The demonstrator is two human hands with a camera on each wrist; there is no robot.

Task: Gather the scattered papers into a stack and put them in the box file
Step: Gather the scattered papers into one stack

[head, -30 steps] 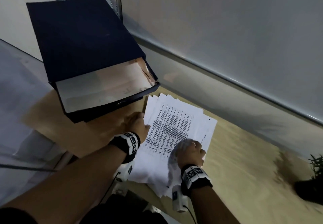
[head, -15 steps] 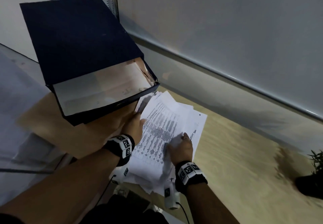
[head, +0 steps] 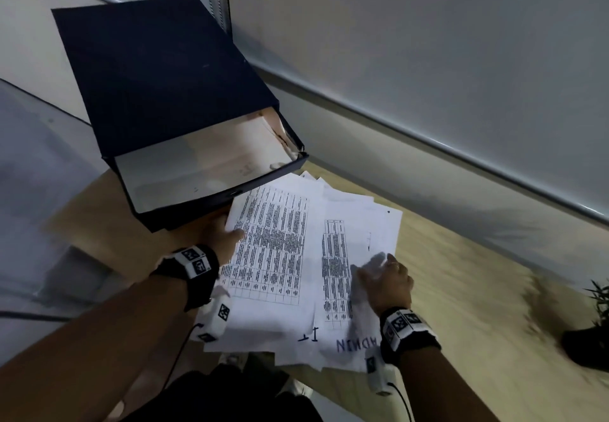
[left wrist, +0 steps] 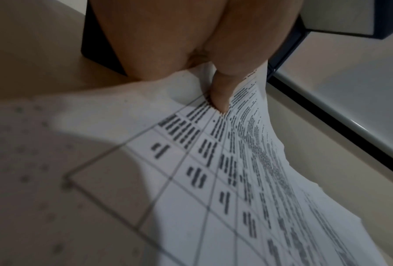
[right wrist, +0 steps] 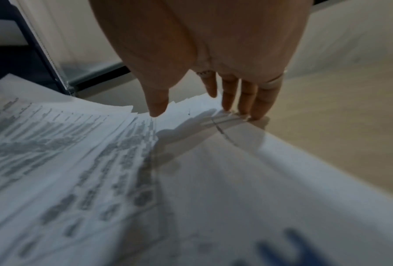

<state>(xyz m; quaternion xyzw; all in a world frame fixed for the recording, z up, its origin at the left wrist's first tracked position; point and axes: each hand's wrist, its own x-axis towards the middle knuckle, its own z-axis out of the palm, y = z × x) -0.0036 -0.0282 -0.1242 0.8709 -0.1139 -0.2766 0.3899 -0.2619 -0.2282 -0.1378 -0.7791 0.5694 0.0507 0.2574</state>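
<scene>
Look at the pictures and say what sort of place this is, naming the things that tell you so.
Probably an office or study room. A dark box file stands open on a pale wooden desk, printed sheets of tables are being gathered beside it, and a plain partition wall runs behind the desk.

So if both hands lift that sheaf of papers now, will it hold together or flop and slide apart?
Probably floppy: in the left wrist view the papers already curve up where the left hand pinches their edge. Likely to slide apart too, since the sheets lie fanned and unaligned under the right hand. Squaring the edges first looks wise.
</scene>
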